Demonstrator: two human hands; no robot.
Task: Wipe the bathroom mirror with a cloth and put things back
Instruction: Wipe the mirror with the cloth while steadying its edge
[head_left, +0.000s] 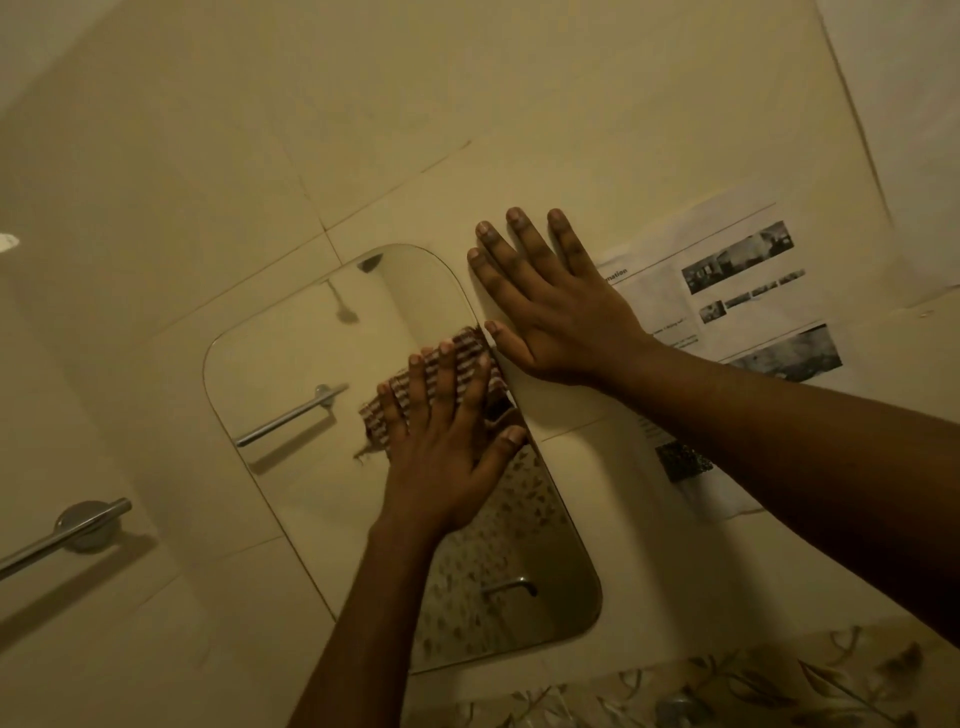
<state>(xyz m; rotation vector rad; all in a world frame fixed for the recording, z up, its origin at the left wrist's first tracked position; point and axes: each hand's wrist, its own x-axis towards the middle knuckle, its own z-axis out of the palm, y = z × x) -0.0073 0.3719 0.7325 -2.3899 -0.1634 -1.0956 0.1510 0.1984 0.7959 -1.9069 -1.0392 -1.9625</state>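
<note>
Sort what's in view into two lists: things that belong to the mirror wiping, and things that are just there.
Part of the job:
- mirror
- striped cloth, pressed flat on the glass
- left hand, on the cloth
- right hand, flat on the wall beside the mirror

Just there:
- printed sheet on the wall
- towel bar at left
- patterned tiles below

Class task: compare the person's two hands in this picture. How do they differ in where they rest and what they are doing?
The left hand rests on the mirror, while the right hand rests on the tiled wall beside it. The left hand presses a striped cloth against the glass; the right hand has nothing under it. The left hand sits lower in the picture, the right hand higher. Both lie flat with fingers spread.
</note>
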